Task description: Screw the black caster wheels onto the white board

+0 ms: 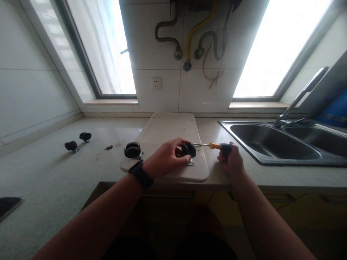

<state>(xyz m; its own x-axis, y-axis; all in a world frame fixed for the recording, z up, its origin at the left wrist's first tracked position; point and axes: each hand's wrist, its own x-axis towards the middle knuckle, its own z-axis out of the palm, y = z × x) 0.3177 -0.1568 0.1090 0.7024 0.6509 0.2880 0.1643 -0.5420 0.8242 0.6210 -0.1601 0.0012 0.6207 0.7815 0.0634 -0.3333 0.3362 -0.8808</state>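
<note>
Nearest, the forearms rose from the bottom of the frame, a black wristwatch [141, 174] on the left one; a dark flat object [9, 206] lay at the far left edge. In the middle of the frame, the left hand [171, 155] grasped a black caster [189, 150], its thumb low on the wheel and its fingers over the top. That caster sat near the right side of a pale board [172, 128], its metal plate against the surface. Just right of it, the right hand [230, 159] had its fingers wrapped around the handle of a screwdriver [216, 146], whose shaft pointed left, almost flat, to the caster's upper part. The light was dim, so I could not tell whether the tip touched the wheel or the fingertips.

A slip seemed the likeliest trouble: pushed sideways against rounded plastic, the tip could skate off into the left fingers, which lay right in its line. The caster could also tilt if the thumb's hold loosened.

Left of that hand, a second caster [132, 150] stood on the board. Further left, two loose casters [71, 146] [85, 136] lay on the counter [89, 169], near a small dark scrap [108, 147]. A steel sink [260, 161] filled the right side; beyond, a wall socket [156, 83] and a yellow pipe [193, 34] showed at upper centre.
</note>
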